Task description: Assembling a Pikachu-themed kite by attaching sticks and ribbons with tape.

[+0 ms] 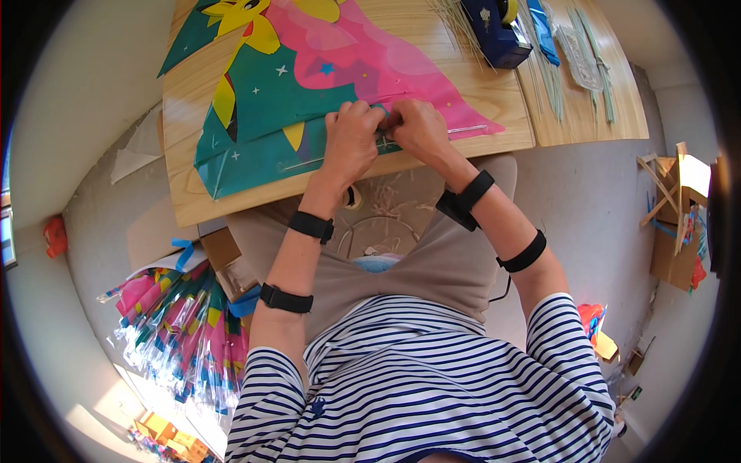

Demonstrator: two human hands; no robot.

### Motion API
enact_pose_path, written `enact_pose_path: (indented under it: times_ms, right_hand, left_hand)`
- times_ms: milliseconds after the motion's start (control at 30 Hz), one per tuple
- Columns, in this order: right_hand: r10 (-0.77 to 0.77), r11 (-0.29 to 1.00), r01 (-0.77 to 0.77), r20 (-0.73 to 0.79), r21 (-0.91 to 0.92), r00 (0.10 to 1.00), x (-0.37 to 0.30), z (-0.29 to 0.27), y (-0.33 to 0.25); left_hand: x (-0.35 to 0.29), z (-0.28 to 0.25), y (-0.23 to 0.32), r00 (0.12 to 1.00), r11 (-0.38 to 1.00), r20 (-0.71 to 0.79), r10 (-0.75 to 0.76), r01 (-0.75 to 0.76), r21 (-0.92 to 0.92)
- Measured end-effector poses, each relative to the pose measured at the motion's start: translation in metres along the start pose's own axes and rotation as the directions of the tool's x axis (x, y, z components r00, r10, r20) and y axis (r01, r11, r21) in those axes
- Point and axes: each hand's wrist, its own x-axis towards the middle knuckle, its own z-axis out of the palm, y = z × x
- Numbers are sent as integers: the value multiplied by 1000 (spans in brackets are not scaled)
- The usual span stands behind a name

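Wooden boards of the desk (494, 92) carry a bright kite sail (309, 92) in teal, pink and yellow, spread flat near the front edge. Both hands, the left hand (351, 139) and the right hand (421, 127), are closed in a pinch on the sail's lower edge, where 1 thin spar (463, 130) is laid. Fixing of that spar appears underway, not finished. Spare thin sticks (552, 85) and a blue tape dispenser (498, 35) are set behind, and finished kites (181, 332) are bundled on the floor

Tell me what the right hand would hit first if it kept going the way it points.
The right hand points left, fingertips already against the left hand on the kite sheet. It would meet the left hand's fingers first.
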Motion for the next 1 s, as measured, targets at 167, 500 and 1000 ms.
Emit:
enact_pose_path:
  times_ms: [167, 500, 1000]
  right_hand:
    - [9, 1000, -9, -8, 6, 1000, -2, -1, -1]
    - [23, 1000, -23, -19, 14, 1000, -3, -2, -2]
    - [-13, 1000, 14, -52, 17, 999, -4, 1, -3]
  left_hand:
    - [4, -1, -3, 998, 999, 49, 24, -26, 43]
    - [-1, -3, -4, 998, 999, 36, 43, -43, 6]
    - [-13, -5, 1, 992, 993, -46, 113, -111, 48]
